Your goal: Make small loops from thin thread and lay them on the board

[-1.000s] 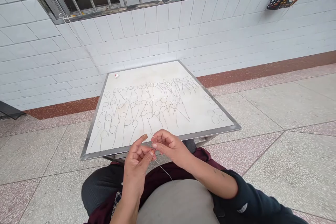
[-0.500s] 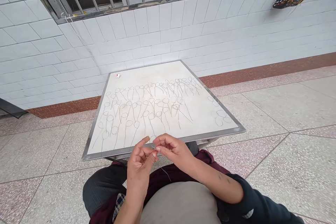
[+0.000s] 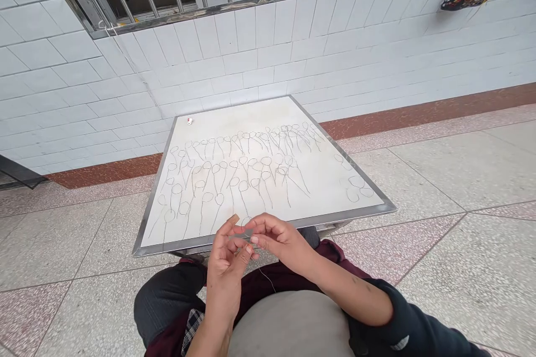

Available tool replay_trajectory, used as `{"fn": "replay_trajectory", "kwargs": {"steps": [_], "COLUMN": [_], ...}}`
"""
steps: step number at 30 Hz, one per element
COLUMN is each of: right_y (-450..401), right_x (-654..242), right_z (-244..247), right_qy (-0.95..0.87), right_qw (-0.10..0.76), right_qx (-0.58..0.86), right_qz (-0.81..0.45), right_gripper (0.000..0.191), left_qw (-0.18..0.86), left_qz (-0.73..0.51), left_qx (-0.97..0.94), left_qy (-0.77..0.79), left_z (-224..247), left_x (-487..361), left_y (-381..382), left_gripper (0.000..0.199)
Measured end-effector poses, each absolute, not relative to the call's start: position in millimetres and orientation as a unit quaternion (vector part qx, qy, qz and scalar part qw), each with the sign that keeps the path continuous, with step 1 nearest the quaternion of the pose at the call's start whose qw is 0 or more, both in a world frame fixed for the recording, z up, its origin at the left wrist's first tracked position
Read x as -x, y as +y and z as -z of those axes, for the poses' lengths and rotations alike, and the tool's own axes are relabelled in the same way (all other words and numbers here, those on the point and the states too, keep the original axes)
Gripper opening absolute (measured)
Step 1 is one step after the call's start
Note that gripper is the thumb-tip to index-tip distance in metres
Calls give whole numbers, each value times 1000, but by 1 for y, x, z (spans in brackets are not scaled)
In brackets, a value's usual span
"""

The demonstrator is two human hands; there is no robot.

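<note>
Where my two hands come together, at the lower middle of the frame, a thin wire (image 3: 267,276) runs between my fingertips, its pale tail curving down over my lap. My left hand (image 3: 228,268) is nearly closed at the thumb, which presses in against the curled fingers just above that tail, while the index finger stands raised and apart. My right hand (image 3: 278,240) comes in from the right with thumb and forefinger narrowed to a small pinch on the wire's upper part. Exactly where each fingertip bears is too small to tell.

I judge the wire almost weightless and springy, stiff enough to keep a curve yet easy to kink, and so fine it could roll or slip under a loose thumb. I'd take it right at the fingertips, close to the bend, pressing lightly and leaving the tail free.

Ahead of my hands, across the middle of the frame, looped wire pieces (image 3: 287,192) lie in rough rows on the white, metal-edged table (image 3: 355,213).
</note>
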State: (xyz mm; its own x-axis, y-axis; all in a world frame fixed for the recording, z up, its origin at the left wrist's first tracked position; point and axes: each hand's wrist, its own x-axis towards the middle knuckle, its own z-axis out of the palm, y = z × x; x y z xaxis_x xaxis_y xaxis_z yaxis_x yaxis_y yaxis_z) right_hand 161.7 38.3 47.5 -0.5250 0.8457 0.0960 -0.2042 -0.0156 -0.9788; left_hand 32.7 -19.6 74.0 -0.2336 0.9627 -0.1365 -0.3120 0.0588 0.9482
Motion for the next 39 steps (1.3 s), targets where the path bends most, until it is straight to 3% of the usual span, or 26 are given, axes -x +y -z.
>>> {"fn": "replay_trajectory", "kwargs": {"steps": [14, 22, 39], "right_y": [42, 41, 38], "right_x": [-163, -163, -162], "right_z": [-44, -43, -37], "right_qy": [-523, -491, -471], "right_qw": [384, 374, 388], "right_qx": [251, 266, 281], "right_qz": [-718, -741, -741], "right_gripper": [32, 23, 24], "left_qw": [595, 616, 621], "left_qz": [-612, -621, -639], "left_qx": [-315, -255, -179], "left_qy": [415, 411, 417], "left_z": [-61, -55, -50], "left_x": [-27, -27, -30], "left_y": [-19, -19, -15], "left_gripper": [53, 54, 55]}}
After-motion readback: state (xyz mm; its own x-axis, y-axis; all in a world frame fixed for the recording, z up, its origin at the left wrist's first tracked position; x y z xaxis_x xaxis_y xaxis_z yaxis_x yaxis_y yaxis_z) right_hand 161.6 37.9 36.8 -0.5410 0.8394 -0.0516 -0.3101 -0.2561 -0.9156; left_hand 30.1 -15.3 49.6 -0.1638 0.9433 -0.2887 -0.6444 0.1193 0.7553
